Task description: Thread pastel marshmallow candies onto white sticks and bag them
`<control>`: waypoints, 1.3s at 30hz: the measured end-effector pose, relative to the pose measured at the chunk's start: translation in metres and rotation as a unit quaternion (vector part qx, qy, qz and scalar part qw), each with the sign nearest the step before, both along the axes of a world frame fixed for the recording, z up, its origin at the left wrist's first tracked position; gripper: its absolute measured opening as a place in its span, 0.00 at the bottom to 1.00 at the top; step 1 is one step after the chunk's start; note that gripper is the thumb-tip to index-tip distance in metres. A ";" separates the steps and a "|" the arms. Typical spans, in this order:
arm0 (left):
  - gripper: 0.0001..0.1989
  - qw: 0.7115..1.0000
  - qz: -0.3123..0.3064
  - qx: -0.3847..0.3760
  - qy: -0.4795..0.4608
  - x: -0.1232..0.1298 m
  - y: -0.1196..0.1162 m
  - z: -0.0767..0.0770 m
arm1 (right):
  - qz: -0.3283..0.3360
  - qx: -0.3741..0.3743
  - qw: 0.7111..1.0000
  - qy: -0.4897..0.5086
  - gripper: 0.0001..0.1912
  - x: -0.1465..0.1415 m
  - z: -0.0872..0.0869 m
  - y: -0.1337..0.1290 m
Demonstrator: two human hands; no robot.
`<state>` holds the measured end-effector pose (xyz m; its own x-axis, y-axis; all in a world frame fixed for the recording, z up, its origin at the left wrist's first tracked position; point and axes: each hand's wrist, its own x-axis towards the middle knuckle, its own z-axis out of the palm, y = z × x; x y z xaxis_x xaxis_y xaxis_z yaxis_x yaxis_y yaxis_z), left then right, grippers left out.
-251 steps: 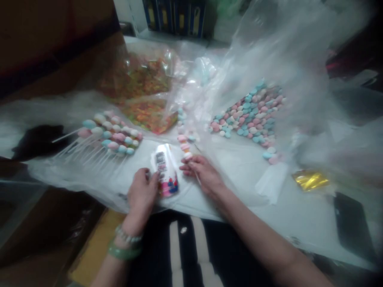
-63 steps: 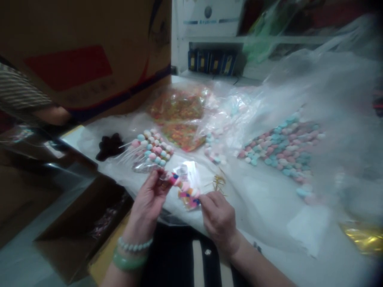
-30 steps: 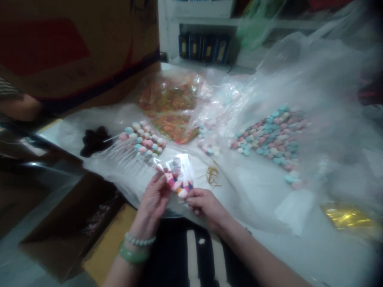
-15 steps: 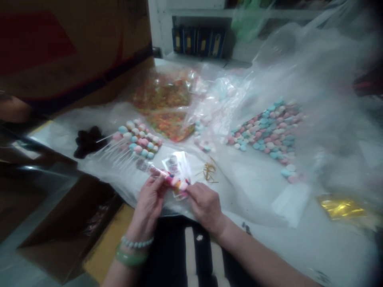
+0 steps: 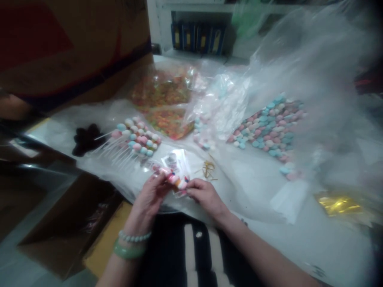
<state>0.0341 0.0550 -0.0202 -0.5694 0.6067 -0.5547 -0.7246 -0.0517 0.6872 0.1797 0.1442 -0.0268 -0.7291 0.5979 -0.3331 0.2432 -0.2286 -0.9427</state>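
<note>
My left hand [image 5: 154, 190] pinches one end of a candy skewer [image 5: 177, 182] in a clear printed wrapper. The fingers of my right hand [image 5: 206, 196] are closed on the skewer's other end. Pink, white and orange pieces show through the wrapper, blurred. Just beyond it lie flat clear packets [image 5: 176, 159] with printing. To their right is a small heap of gold twist ties [image 5: 208, 169]. Left of my hands, a row of candy skewers [image 5: 140, 137] in pink, blue and white rests with white sticks pointing toward me.
Dark round pieces [image 5: 87, 139] lie at the left. Behind are a bag of orange-green gummies [image 5: 167, 99] and loose pastel candies [image 5: 269, 127] under clear plastic [image 5: 299, 59]. Gold foil [image 5: 339, 204] lies at right. A large carton [image 5: 74, 52] stands back left; an open box [image 5: 68, 227] sits below.
My right-hand fingers have shifted slightly at the skewer's end, and my left hand has slid a little along the wrapper. The skewer stays between both hands.
</note>
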 end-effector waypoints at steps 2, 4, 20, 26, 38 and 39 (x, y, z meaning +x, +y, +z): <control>0.07 1.000 -0.009 -0.025 -0.005 -0.005 -0.002 0.001 | 0.003 -0.026 1.000 -0.004 0.02 0.000 0.003 0.003; 0.09 0.999 -0.012 -0.033 0.000 -0.009 -0.003 0.000 | 0.000 -0.007 1.000 0.006 0.02 -0.001 0.005 0.003; 0.06 0.999 0.004 0.041 -0.013 -0.009 0.004 -0.012 | 0.082 -0.385 0.918 0.047 0.06 0.003 -0.013 0.012; 0.09 0.999 -0.004 0.031 0.029 -0.008 0.003 -0.012 | 0.018 -0.303 0.953 0.012 0.05 0.002 -0.011 0.010; 0.16 0.998 0.002 0.006 0.066 0.002 0.004 -0.016 | 0.037 0.302 0.953 0.004 0.10 0.006 -0.011 -0.003; 0.16 0.998 0.005 0.008 0.067 0.003 0.004 -0.015 | 0.049 0.358 0.933 0.004 0.10 0.007 -0.013 -0.004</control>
<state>0.0366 0.0590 -0.0350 -0.6435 0.6090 -0.4636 -0.6261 -0.0705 0.7765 0.1867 0.1397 -0.0401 -0.7926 0.5955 0.1308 0.2224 0.4822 -0.8473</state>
